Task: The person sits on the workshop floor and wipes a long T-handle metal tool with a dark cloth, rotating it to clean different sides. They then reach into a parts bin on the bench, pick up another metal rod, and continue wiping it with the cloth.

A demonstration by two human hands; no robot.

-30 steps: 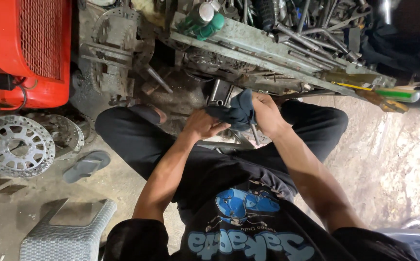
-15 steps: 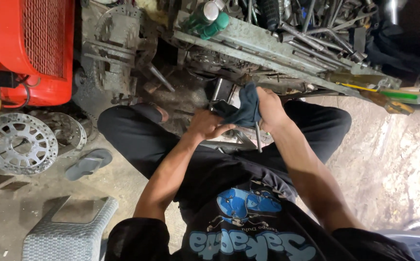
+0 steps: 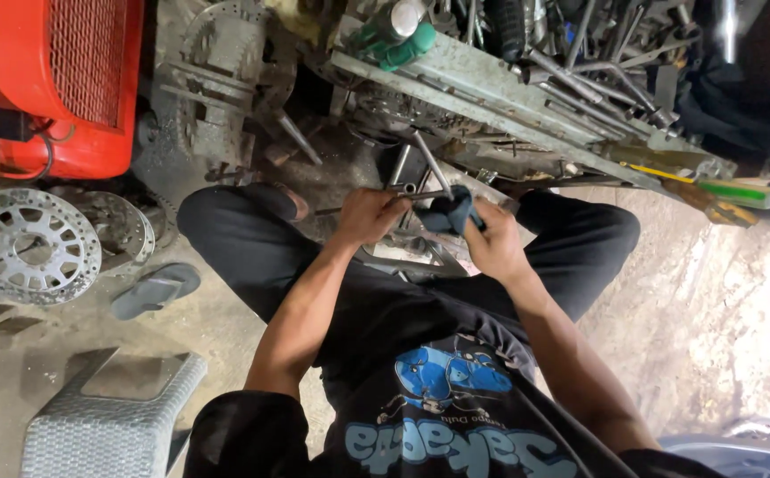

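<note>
I sit on the floor with my knees spread, both hands raised between them. My left hand [image 3: 369,215] is closed around a thin metal rod [image 3: 422,194] that runs across to the right. My right hand [image 3: 488,237] grips a dark blue rag [image 3: 456,212] bunched over the rod's other end. The two hands are a short gap apart. Under them lies a bent metal frame part [image 3: 411,261] between my legs.
A grey metal shelf edge [image 3: 491,88] crowded with rods, tools and a green can [image 3: 398,31] runs above my hands. A red machine [image 3: 48,80] stands at upper left, brake discs [image 3: 26,248] and a sandal [image 3: 154,288] at left, a grey stool [image 3: 110,416] at lower left.
My hands have drawn apart, exposing the metal rod between them. The rag was bunched higher under both hands; now only my right hand holds it.
</note>
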